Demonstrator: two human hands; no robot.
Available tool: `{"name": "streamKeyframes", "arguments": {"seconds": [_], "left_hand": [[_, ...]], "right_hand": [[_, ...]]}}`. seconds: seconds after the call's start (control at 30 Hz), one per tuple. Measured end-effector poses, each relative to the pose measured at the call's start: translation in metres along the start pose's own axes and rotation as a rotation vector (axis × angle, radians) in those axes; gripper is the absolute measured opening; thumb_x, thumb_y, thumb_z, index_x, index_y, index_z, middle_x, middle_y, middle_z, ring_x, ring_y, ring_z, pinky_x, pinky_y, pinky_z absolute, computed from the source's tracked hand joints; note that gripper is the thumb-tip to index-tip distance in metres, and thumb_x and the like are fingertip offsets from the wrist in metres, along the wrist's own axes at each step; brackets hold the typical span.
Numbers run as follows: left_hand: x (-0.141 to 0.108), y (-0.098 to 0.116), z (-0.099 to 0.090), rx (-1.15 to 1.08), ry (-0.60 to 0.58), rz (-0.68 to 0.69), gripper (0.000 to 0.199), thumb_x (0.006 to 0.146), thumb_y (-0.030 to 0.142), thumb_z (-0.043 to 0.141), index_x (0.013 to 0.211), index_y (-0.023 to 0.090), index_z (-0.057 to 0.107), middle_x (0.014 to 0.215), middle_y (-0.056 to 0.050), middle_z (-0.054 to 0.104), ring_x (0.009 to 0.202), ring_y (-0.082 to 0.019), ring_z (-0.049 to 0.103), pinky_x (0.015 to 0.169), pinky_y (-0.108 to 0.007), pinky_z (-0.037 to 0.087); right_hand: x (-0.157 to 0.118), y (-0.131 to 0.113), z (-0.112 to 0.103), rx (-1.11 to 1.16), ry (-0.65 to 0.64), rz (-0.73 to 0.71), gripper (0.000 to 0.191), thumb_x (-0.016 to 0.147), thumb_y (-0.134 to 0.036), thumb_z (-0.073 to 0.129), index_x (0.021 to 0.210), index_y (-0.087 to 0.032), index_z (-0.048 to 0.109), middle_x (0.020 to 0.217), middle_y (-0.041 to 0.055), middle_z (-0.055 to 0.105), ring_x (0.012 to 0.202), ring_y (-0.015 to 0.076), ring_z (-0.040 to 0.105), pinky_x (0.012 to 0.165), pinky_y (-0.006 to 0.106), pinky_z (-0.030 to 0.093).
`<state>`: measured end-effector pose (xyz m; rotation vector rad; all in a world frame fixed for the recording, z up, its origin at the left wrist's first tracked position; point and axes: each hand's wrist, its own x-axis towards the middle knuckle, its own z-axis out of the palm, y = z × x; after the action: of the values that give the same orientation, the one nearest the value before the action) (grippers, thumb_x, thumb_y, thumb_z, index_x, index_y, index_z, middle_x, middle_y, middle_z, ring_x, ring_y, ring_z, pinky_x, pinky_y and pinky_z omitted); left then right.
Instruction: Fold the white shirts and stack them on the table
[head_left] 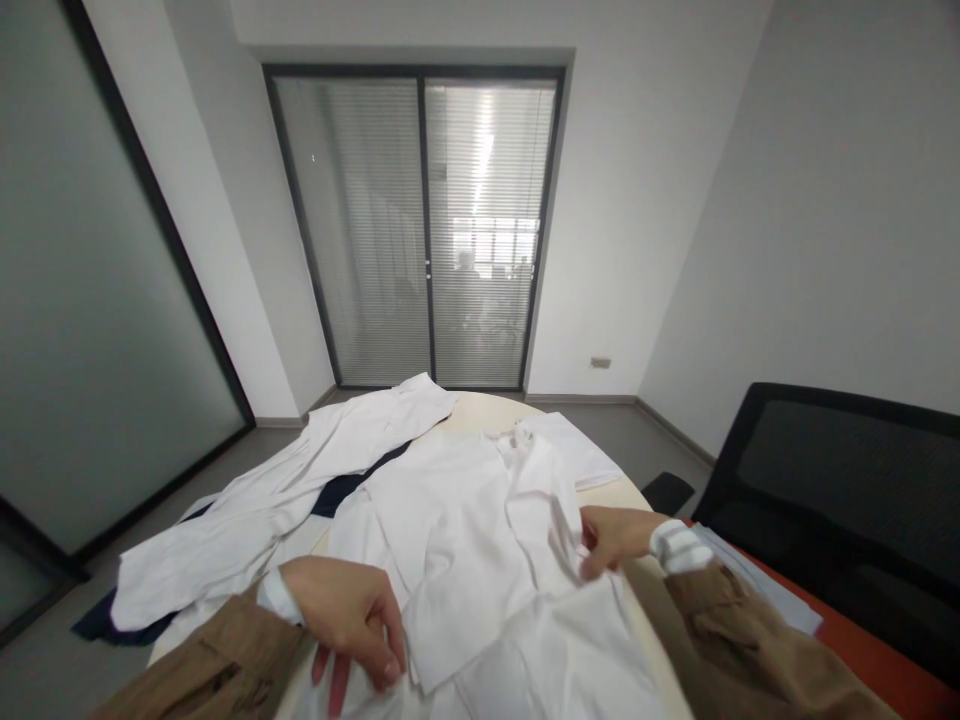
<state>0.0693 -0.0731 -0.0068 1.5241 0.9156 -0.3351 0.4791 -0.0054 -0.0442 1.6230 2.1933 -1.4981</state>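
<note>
Both forearms, in tan sleeves [225,660] with white cuffs, enter from the lower corners. The left hand [345,620] rests at the near part of the white shirt [457,540], fingers curled downward; whether it grips cloth cannot be told. The right hand [615,538] angles inward, its fingers [592,565] apparently pinching a fold of the shirt at mid-bench. The shirt lies rumpled, collar toward the far side, its near part running past the edge of view. A second white garment [292,500] lies just left, over a navy cloth [349,487], and overhangs the left rim of the round bench [480,408]. A folded white cloth [570,450] sits beyond the collar. To the right stands a black mesh chair [832,470] by an orange surface [877,650]. Grey floor [592,440] surrounds the bench; a glass door with blinds [427,230] occupies the far wall.
</note>
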Motion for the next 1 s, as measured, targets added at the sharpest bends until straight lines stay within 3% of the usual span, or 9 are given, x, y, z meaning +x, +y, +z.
{"name": "streamKeyframes", "arguments": {"seconds": [0.1,0.17,0.23,0.3,0.4,0.5,0.57,0.83,1.0], "left_hand": [[0.001,0.0,-0.013,0.011,0.037,0.116,0.037,0.082,0.049,0.064,0.111,0.028,0.072,0.108,-0.007,0.075,0.064,-0.02,0.072,0.04,-0.021,0.037],[0.013,-0.006,-0.034,0.001,0.317,0.233,0.044,0.085,0.052,0.06,0.119,0.026,0.067,0.105,-0.008,0.075,0.07,-0.022,0.072,0.043,-0.022,0.039],[0.032,-0.018,-0.062,-0.004,0.702,0.319,0.048,0.084,0.053,0.059,0.119,0.022,0.066,0.112,-0.01,0.073,0.087,-0.025,0.071,0.055,-0.026,0.049],[0.052,-0.03,-0.091,0.066,1.038,0.381,0.049,0.083,0.05,0.058,0.12,0.019,0.066,0.124,-0.012,0.068,0.107,-0.028,0.065,0.078,-0.033,0.053],[0.075,-0.044,-0.125,0.25,1.295,0.234,0.049,0.087,0.043,0.052,0.126,0.016,0.062,0.131,-0.013,0.063,0.12,-0.028,0.059,0.101,-0.038,0.044],[0.091,-0.052,-0.14,0.265,1.343,0.174,0.053,0.089,0.038,0.049,0.135,0.012,0.055,0.132,-0.017,0.062,0.122,-0.03,0.057,0.102,-0.04,0.042],[0.101,-0.056,-0.14,0.273,1.339,0.166,0.056,0.089,0.035,0.05,0.139,0.01,0.049,0.135,-0.019,0.059,0.124,-0.03,0.056,0.103,-0.04,0.041],[0.125,-0.068,-0.126,0.375,1.275,0.092,0.064,0.085,0.025,0.057,0.146,0.014,0.04,0.139,-0.017,0.055,0.127,-0.028,0.053,0.105,-0.037,0.037],[0.109,-0.065,-0.126,0.318,1.107,0.101,0.04,0.075,0.022,0.062,0.115,0.02,0.066,0.114,-0.01,0.069,0.107,-0.026,0.064,0.093,-0.033,0.043]], "right_hand": [[-0.023,-0.005,0.001,0.074,-0.296,0.124,0.05,0.047,-0.042,0.087,0.084,-0.017,0.065,0.082,0.0032,0.071,0.07,0.0172,0.066,0.055,0.021,0.05],[-0.034,-0.009,-0.005,0.063,-0.305,0.177,0.056,0.054,-0.057,0.083,0.088,-0.017,0.066,0.084,0.0061,0.072,0.071,0.018,0.069,0.054,0.02,0.049],[-0.039,-0.013,-0.016,0.059,-0.194,0.194,0.06,0.065,-0.07,0.071,0.093,-0.017,0.063,0.087,0.0094,0.074,0.072,0.019,0.07,0.051,0.02,0.046],[-0.035,-0.016,-0.03,0.032,0.029,0.178,0.065,0.073,-0.077,0.058,0.098,-0.017,0.061,0.091,0.0121,0.074,0.071,0.0201,0.071,0.051,0.022,0.044],[-0.013,-0.018,-0.053,-0.071,0.445,0.172,0.068,0.081,-0.078,0.044,0.101,-0.016,0.061,0.094,0.0149,0.074,0.069,0.0217,0.07,0.057,0.028,0.046],[0.023,-0.018,-0.068,-0.215,0.78,0.17,0.063,0.085,-0.072,0.046,0.105,-0.015,0.064,0.103,0.0163,0.073,0.087,0.0261,0.07,0.074,0.033,0.048],[0.048,-0.018,-0.073,-0.271,0.877,0.181,0.06,0.086,-0.066,0.05,0.113,-0.014,0.063,0.109,0.0161,0.071,0.099,0.0288,0.067,0.082,0.034,0.047],[0.112,-0.025,-0.079,-0.333,0.819,0.165,0.065,0.08,-0.046,0.067,0.133,-0.013,0.051,0.124,0.0176,0.065,0.115,0.0282,0.061,0.093,0.033,0.045],[0.125,-0.029,-0.075,-0.353,0.785,0.203,0.07,0.072,-0.046,0.074,0.13,-0.012,0.056,0.127,0.0211,0.063,0.118,0.0346,0.058,0.095,0.042,0.044]]}}
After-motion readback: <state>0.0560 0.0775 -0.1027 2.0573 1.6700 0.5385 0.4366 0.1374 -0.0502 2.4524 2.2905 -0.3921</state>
